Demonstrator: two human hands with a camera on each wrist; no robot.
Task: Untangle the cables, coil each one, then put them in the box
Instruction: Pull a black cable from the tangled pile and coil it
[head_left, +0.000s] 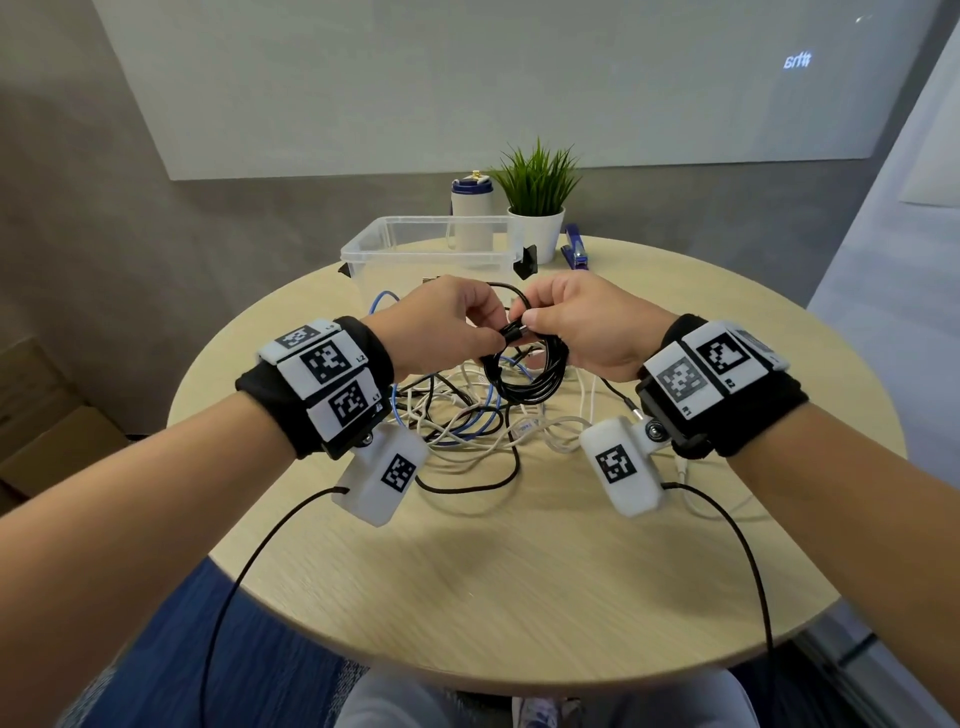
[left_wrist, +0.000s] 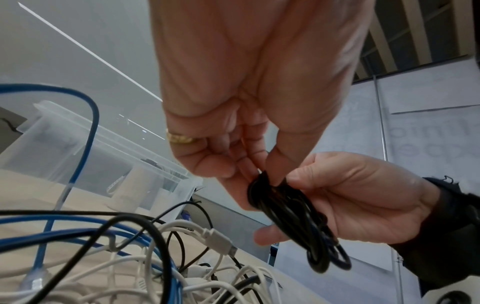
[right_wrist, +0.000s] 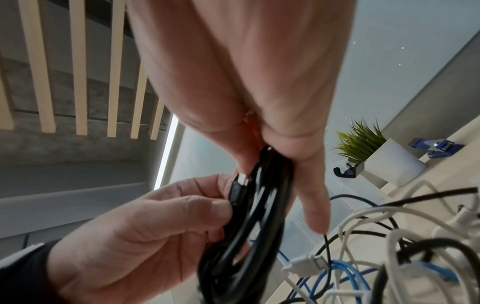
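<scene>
Above the middle of the round counter (head_left: 519, 571), both hands meet around a coiled black cable (head_left: 524, 374), held clear of the surface. Left hand (head_left: 441, 327) sits at nine o'clock of the coil, its thumb and fingers pinching the cable's black plug end against the top of the loops; in the right wrist view the plug (right_wrist: 237, 191) lies pressed under those fingertips. Right hand (head_left: 587, 327) sits at three o'clock, fingers curled round the bundled loops at their top, with the rest of the coil hanging down below both hands toward six o'clock. Directly under the coil, on the counter, lies the tangle of remaining cables (head_left: 483, 415): white, blue and black strands crossing one another, a white USB plug (left_wrist: 221, 242) showing among them in the left wrist view. At twelve o'clock from the hands stands the clear plastic box (head_left: 431, 249), open on top, with a blue cable (head_left: 384, 301) looping up just beside its near wall. Behind the box stand a white bottle (head_left: 470, 208) and a potted plant (head_left: 537, 208), and a blue stapler (head_left: 576, 249) lies at one o'clock near the counter's far edge.
</scene>
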